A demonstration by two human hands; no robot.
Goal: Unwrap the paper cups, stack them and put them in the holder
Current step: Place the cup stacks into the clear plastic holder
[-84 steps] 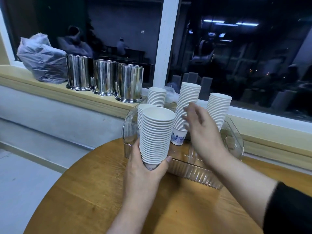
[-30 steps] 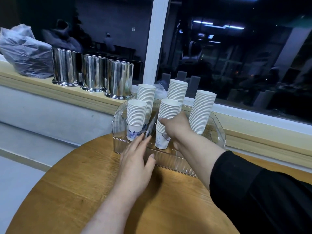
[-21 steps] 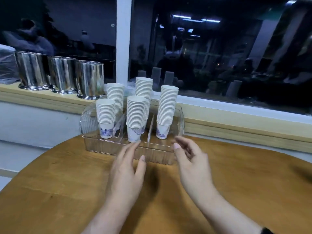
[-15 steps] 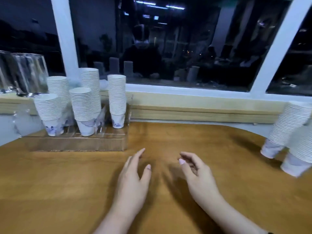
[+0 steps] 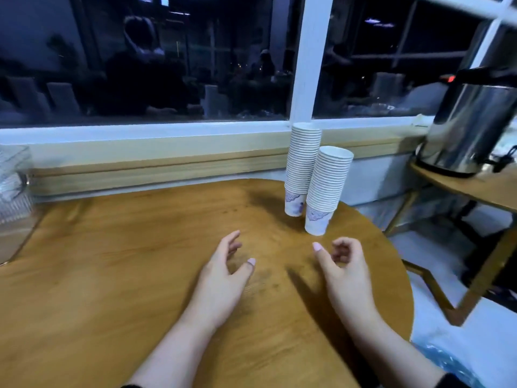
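Note:
Two tall stacks of white paper cups with blue print stand upright at the far right of the round wooden table: the rear stack and the nearer stack, side by side. My left hand hovers over the table middle, fingers relaxed, holding nothing. My right hand is just below the nearer stack, fingers loosely curled, empty and apart from the cups. The clear plastic cup holder shows only as a sliver at the left edge.
A steel hot-water urn stands on a side table to the right. The window sill runs behind the table. Blue plastic wrap lies at the bottom right. The table's right edge drops to the floor.
The view has swung right: the holder with its cup stacks slid out to the left edge and the two loose stacks came to the centre right. Both hands stayed empty over the table.

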